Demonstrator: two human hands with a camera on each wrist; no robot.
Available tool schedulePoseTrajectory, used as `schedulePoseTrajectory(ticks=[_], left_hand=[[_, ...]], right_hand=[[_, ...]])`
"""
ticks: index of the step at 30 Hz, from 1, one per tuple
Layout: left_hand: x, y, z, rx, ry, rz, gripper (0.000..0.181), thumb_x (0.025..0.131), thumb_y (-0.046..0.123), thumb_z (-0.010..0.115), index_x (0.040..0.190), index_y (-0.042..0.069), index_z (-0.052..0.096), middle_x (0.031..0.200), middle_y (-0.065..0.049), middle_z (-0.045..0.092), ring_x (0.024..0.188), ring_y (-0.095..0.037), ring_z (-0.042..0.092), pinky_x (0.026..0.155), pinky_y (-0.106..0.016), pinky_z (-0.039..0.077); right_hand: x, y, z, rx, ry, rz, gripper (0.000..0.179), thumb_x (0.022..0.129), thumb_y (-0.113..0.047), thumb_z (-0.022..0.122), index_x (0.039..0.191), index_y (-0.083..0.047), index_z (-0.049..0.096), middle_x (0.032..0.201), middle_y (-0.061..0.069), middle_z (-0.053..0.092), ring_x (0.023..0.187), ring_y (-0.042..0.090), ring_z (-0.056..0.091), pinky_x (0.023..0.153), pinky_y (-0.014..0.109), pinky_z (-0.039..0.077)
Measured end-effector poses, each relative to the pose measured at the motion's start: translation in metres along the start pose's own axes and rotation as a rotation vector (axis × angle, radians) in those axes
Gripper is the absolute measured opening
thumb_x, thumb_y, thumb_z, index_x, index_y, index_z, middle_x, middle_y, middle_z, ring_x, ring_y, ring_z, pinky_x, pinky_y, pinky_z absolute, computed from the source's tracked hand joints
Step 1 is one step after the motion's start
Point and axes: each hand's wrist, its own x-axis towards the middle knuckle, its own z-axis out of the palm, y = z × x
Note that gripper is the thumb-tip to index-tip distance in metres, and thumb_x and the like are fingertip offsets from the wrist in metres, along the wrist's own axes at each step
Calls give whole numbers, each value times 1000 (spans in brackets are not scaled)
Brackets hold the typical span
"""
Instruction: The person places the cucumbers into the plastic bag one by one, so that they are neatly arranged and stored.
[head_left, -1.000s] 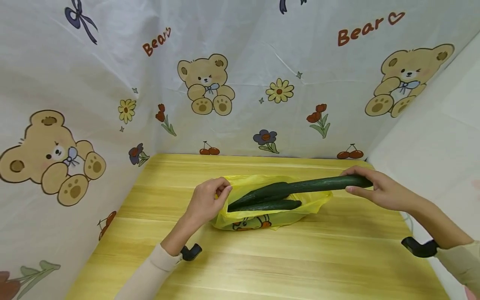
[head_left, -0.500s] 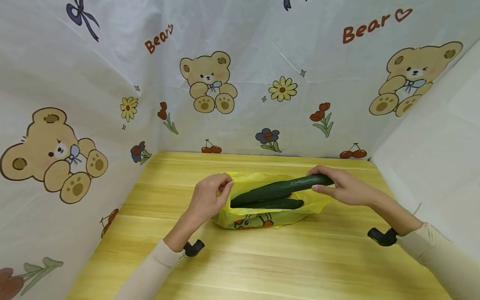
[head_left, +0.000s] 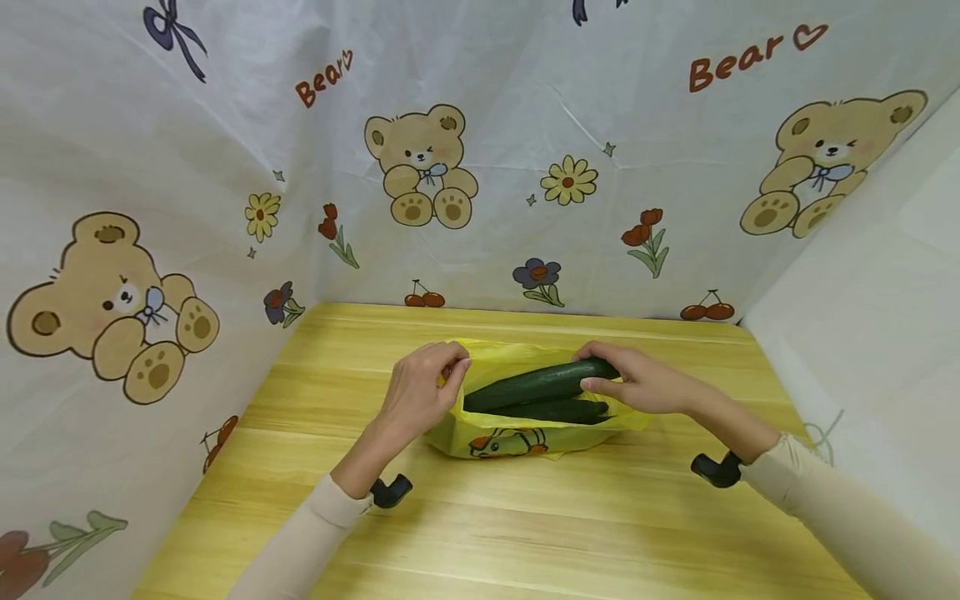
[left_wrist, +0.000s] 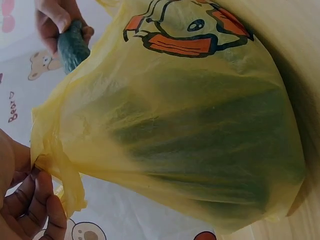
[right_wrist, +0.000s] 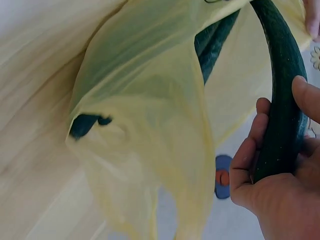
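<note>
A yellow plastic bag (head_left: 442, 435) with a printed cartoon lies on its side on the table, its mouth spread. My left hand (head_left: 425, 385) pinches the bag's edge at its left end; the left wrist view shows the gathered plastic between thumb and fingers. In my right hand (head_left: 637, 379) is the right end of a dark green cucumber (head_left: 536, 385), whose other end reaches into the bag. The right wrist view shows thumb and fingers wrapped round this cucumber (right_wrist: 282, 100). Below it in the bag lies another cucumber (head_left: 558, 411). More dark green shapes show through the plastic in the left wrist view.
The wooden table (head_left: 525, 525) meets a white cloth wall (head_left: 495, 242) printed with bears and flowers at the back and left. A plain white wall (head_left: 885, 333) bounds the right side. Dark camera mounts (head_left: 716, 469) sit at both wrists.
My right hand has moved left with the cucumber, sliding it lengthwise further into the bag. The left hand has kept its pinch on the bag's edge, nearly still.
</note>
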Motion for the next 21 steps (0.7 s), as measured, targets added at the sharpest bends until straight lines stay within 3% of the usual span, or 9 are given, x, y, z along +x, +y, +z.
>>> schedulePoseTrajectory(ticks=[6,15,21], left_hand=[[3,1,0,0,16,6,14,107,18,69,97,12,78,77,4,68,67,-8,57,59,-24,46],[2,0,2,-6,4,-17,15,107,20,69,98,13,78,80,5,69,69,-8,59,61,-24,47],[1,0,1,-15,5,-29,15,107,21,69,99,13,78,80,5,69,69,-8,59,60,-25,47]], right_hand=[[15,0,8,-24,-23,-16,24,111,-22,61,132,-9,61,108,3,68,86,12,58,74,28,49],[23,3,15,-454,-57,-9,34,105,-22,72,134,-5,64,127,8,72,104,21,70,88,43,58],[26,4,18,-487,-52,14,33,104,-22,73,132,-6,64,127,11,71,104,27,71,88,44,60]])
